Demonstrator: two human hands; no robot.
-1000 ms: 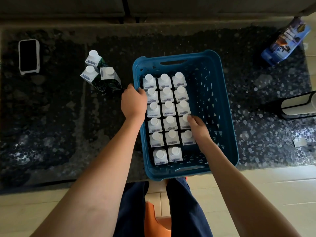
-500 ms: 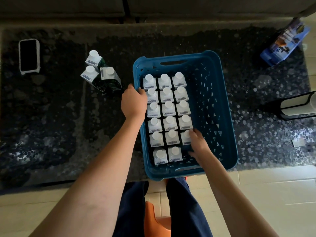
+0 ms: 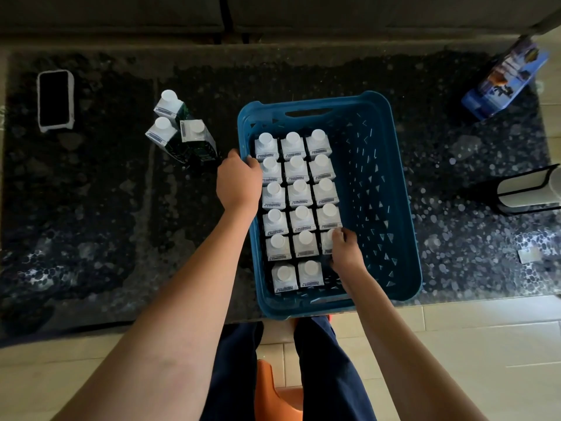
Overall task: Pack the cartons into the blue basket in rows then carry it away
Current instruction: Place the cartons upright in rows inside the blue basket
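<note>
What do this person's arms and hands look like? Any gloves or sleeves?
Both forearms are bare to the frame edge, with no sleeves showing. The left hand and right hand wear no gloves, rings or watch. Dark navy trousers show below.

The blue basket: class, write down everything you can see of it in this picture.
The blue basket is a rectangular plastic crate with rounded corners, a slot handle in its far wall and small cut-outs in walls and floor. It sits upright on the dark pebbled table, its near end over the edge. White-capped cartons fill its left part in rows of three; the nearest row has two. The left hand grips its left rim; the right hand reaches inside, touching a carton.
</note>
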